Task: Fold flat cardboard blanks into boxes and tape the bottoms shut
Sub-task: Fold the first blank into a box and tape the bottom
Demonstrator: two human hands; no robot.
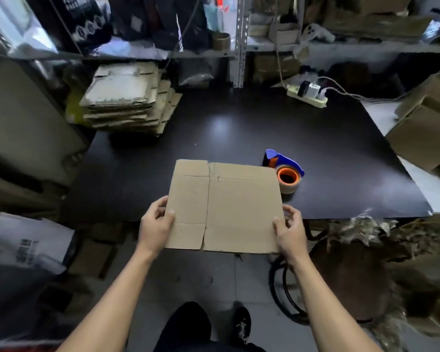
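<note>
A flat brown cardboard blank [226, 207] hangs over the near edge of the black table [239, 133], held level between both hands. My left hand [156, 224] grips its left edge, thumb on top and fingers underneath. My right hand [288, 228] grips the right edge the same way. A blue tape dispenser with an orange-cored roll [286, 171] lies on the table just beyond the blank's far right corner. A tall stack of flat blanks [130, 97] sits at the table's far left.
A white power strip with plugs [308, 94] lies at the back right. Cardboard boxes [424, 123] crowd the right side, and shelving runs behind the table. A stool [353, 275] and crumpled plastic wrap stand on the floor at right.
</note>
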